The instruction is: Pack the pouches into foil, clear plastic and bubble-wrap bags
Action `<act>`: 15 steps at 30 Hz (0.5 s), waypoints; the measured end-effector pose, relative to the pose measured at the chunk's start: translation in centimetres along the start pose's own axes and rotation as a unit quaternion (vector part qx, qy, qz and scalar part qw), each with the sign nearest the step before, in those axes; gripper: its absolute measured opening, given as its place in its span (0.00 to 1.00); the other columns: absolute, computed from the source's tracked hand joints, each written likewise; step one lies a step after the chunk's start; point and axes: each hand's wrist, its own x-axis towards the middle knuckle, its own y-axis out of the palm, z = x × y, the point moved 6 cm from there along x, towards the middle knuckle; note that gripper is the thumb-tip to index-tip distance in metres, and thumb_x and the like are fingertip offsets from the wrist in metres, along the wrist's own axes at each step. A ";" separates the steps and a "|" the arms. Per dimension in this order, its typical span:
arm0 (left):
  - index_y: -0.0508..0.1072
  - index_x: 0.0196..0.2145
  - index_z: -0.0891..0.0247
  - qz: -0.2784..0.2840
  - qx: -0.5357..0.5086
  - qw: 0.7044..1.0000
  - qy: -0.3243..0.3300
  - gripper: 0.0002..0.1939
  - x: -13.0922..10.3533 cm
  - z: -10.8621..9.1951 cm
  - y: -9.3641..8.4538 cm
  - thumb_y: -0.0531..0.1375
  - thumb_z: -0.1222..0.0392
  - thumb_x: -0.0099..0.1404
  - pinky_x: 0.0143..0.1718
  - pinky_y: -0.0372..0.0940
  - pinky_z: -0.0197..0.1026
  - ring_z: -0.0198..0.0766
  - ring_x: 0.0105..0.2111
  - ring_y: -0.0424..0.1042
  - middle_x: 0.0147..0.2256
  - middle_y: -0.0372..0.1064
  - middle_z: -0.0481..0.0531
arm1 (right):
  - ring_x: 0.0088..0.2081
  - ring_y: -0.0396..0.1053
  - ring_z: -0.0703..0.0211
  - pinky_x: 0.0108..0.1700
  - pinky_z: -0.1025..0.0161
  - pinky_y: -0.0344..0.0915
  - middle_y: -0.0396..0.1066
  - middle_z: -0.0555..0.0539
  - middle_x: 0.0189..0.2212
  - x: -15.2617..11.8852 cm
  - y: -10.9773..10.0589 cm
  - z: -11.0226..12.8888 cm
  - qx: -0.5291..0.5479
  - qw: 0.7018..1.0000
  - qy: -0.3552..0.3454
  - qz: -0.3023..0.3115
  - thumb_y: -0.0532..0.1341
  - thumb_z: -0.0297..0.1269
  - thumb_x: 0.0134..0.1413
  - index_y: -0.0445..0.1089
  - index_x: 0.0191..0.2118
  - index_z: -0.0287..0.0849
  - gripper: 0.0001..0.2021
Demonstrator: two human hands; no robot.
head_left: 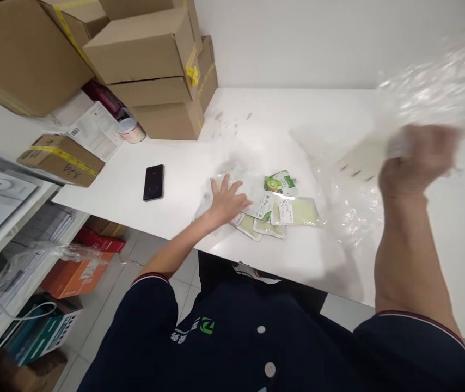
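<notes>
The left hand (226, 200) lay flat, fingers spread, pinning the green sachets (281, 209) near the counter's (134, 196) front edge, their long axes roughly parallel to that edge. The right hand (416, 158), blurred, was closed on a clear plastic bag (440, 92) raised above the counter; the step appeared to be bagging, which would call for opening the bag's mouth.

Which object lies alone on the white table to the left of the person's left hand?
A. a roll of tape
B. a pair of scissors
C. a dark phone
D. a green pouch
C: a dark phone lies flat on the white table, apart from the left hand, which presses on the pouches.
</notes>
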 end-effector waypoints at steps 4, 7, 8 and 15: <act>0.63 0.62 0.39 0.116 -0.061 0.984 -0.122 0.36 -6.0 1.4 2.3 0.57 0.29 0.58 0.56 0.36 0.86 0.77 0.68 0.26 0.72 0.35 0.50 | 0.58 0.59 0.37 0.54 0.38 0.56 0.64 0.39 0.60 -5.0 6.7 1.6 0.021 0.971 0.034 0.236 0.53 0.50 0.61 0.69 0.56 0.51 0.21; 0.54 0.66 0.35 0.135 -0.072 0.975 -0.162 0.47 -7.7 1.9 2.7 0.61 0.26 0.51 0.55 0.34 0.87 0.78 0.67 0.23 0.72 0.28 0.51 | 0.59 0.55 0.28 0.51 0.32 0.56 0.57 0.36 0.65 -7.9 9.0 0.8 0.016 0.940 0.065 0.334 0.57 0.62 0.53 0.65 0.60 0.54 0.31; 0.53 0.66 0.35 0.139 -0.074 0.974 -0.165 0.48 -7.7 1.9 3.0 0.61 0.26 0.50 0.55 0.33 0.87 0.78 0.67 0.22 0.72 0.27 0.51 | 0.59 0.55 0.27 0.50 0.31 0.57 0.56 0.35 0.65 -8.5 9.4 0.6 0.009 0.935 0.056 0.351 0.60 0.64 0.49 0.64 0.60 0.54 0.35; 0.49 0.67 0.33 0.135 -0.109 0.969 -0.175 0.47 -1.2 2.8 5.4 0.58 0.25 0.53 0.54 0.28 0.88 0.77 0.67 0.19 0.72 0.23 0.46 | 0.64 0.49 0.30 0.54 0.37 0.56 0.46 0.37 0.70 -7.6 10.4 -0.9 -0.008 0.944 0.076 0.322 0.57 0.64 0.51 0.62 0.63 0.54 0.36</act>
